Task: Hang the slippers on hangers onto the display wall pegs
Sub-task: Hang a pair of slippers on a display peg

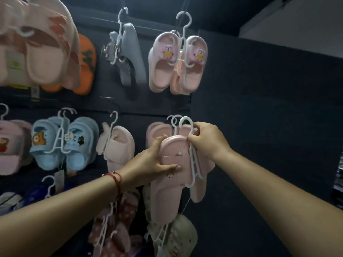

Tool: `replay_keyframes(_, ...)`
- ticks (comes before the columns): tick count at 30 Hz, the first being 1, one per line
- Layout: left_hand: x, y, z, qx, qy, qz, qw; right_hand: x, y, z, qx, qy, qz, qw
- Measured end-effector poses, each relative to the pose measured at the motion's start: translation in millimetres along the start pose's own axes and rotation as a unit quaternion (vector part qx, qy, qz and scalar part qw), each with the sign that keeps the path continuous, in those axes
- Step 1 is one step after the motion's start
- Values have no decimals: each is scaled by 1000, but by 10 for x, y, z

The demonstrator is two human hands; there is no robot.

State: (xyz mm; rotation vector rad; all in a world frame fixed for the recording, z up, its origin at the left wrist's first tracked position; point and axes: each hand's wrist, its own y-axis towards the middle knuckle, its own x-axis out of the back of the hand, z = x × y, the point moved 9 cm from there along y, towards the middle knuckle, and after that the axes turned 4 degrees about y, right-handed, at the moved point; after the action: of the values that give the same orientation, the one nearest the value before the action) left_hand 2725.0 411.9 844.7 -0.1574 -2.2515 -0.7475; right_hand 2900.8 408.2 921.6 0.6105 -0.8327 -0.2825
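Note:
A pair of pink slippers hangs on a white hanger in front of the dark display wall, right of centre. My left hand grips the left slipper's sole from the side. My right hand pinches the hanger just below its hook. That hook sits level with other white hooks of pink slippers hung behind it. The peg itself is hidden.
Hung pairs cover the wall: pink with bear charms, grey, orange, blue, pale pink, and dark red and cream pairs below. A large pink pair hangs close at upper left. The wall's right part is bare.

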Motion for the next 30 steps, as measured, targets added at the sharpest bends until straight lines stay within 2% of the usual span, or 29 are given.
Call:
replay_keyframes(6, 19, 443, 65, -35, -27, -31, 999, -71, 427, -95, -37, 15, -22, 999)
replay_keyframes(16, -163, 906, 353, -36, -73, -45, 996, -384, 863, -373, -84, -7, 31, 996)
replay_keyframes(19, -223, 997, 513, -32, -88, -32, 995, -499, 949, -467, -81, -2, 23, 996)
replay_keyframes(23, -236, 1054, 663, -17, -45, -39, 998, -570, 1013, -594, -88, 6, -18, 996)
replay_keyframes(26, -231, 1087, 767, 22, 31, -45, 998, -610, 1040, -605, -84, -5, -29, 996)
replay_keyframes(30, -196, 1177, 872, 42, 53, -42, 997, -626, 1019, -614, -75, 13, -28, 997)
